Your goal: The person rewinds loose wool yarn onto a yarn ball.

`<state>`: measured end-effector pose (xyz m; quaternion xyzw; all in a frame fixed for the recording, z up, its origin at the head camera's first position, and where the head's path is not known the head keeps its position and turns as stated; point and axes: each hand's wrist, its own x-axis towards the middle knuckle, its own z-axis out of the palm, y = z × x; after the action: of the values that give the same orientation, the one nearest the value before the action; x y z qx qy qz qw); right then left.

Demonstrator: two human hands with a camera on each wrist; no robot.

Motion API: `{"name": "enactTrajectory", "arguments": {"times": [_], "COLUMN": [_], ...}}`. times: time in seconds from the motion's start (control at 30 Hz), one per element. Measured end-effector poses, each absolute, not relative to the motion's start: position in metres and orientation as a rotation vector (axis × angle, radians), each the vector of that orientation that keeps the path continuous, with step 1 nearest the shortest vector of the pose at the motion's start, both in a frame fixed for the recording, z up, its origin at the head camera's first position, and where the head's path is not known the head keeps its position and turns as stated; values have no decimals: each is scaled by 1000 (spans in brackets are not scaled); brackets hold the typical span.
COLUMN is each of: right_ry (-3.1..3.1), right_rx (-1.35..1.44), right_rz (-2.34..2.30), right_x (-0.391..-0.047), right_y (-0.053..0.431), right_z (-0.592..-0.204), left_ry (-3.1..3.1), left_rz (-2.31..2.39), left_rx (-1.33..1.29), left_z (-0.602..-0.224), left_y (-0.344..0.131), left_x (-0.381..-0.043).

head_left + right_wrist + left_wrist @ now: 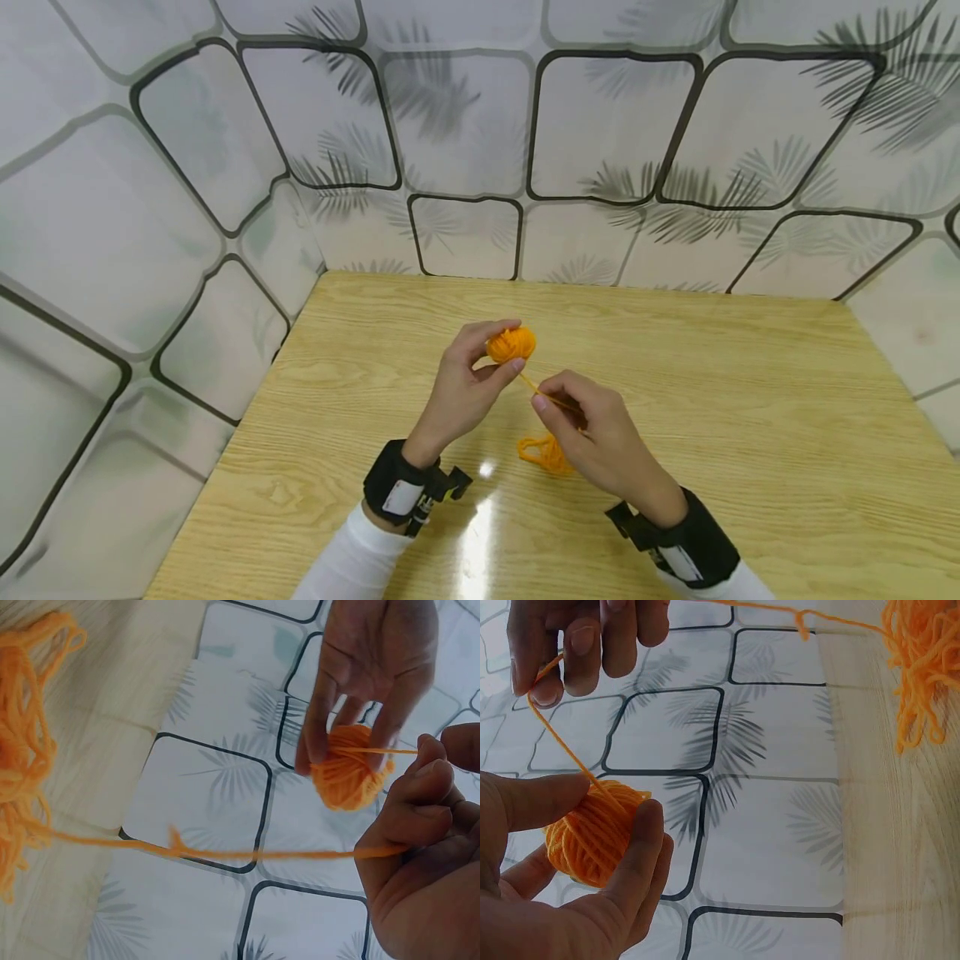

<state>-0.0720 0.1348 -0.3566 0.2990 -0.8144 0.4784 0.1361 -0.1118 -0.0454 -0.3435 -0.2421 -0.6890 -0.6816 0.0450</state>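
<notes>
My left hand point(467, 377) holds a small ball of orange yarn point(512, 344) above the table, thumb on one side and fingers on the other. To its lower right, my right hand point(600, 429) pinches the yarn strand point(564, 746) between thumb and forefinger. That strand runs taut from the ball to the pinch. Behind the right hand the yarn trails on, with a small kink in it, to a loose heap of orange yarn point(21, 750). In the head view the heap lies on the table, partly hidden under the right hand.
A wood-grain table point(750, 400) spreads beneath both hands. Patterned panels point(465, 125) with dark outlines and leaf prints rise behind it and at its left. Each wrist wears a black strap point(701, 537) with a small camera.
</notes>
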Motion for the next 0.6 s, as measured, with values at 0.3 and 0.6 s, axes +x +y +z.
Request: {"name": "enactTrajectory", "arguments": {"times": [0.3,0.6], "right_ry": [-2332,-2288], "right_rx": [853,842], "right_rz": [1441,1481], "right_x": [-62,-76], "right_y": [133,143], "right_z": [-329,-341], "left_ry": [-2234,-2344], "left_rz": [-2074,-2091], "left_rx": [-731,-798], "left_z": [-345,-350], "left_y": [-48,-49], "left_x": [-109,-107]}}
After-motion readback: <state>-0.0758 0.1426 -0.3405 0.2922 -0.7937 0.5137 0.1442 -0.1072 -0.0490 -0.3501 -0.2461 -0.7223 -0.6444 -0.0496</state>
